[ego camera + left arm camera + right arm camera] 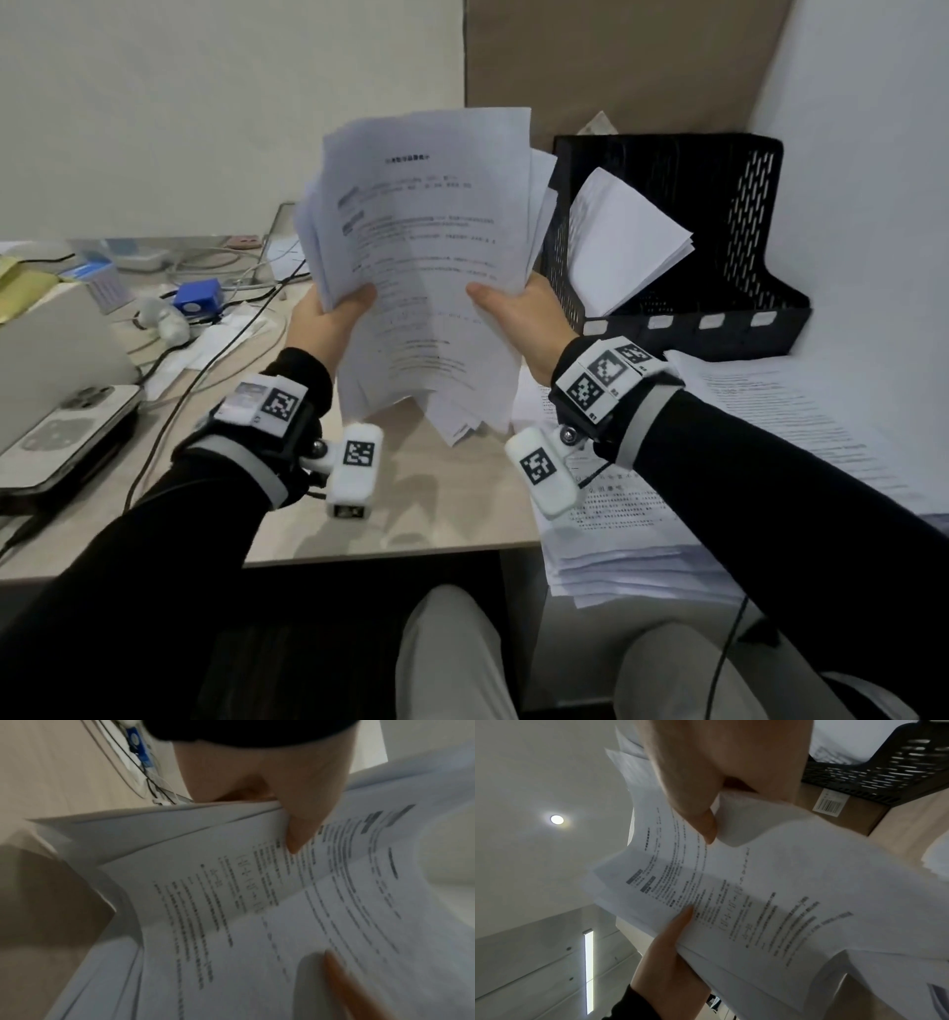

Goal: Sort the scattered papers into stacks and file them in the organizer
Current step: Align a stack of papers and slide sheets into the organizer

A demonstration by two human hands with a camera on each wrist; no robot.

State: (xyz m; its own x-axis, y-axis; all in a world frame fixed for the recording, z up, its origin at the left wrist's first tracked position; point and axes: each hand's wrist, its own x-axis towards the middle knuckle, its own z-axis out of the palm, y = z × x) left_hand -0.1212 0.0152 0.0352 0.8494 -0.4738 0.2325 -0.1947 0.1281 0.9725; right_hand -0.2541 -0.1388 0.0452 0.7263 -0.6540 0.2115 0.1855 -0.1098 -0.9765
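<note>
Above the pale desk (411,514), my left hand (328,321) and right hand (529,318) are gripping an uneven sheaf of printed papers (426,267); black mesh organizer (729,246) standing behind, white walls.

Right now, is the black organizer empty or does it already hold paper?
Not empty. The organizer holds one white stack leaning in its leftmost slot. The other slots look empty, though their depths are dark.

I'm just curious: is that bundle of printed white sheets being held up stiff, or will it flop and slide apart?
Probably floppy: the bundle of printed white sheets bows between the left hand and right hand. Likely slippery too: its edges are fanned unevenly. It seems light, pinched under the thumbs.
</note>
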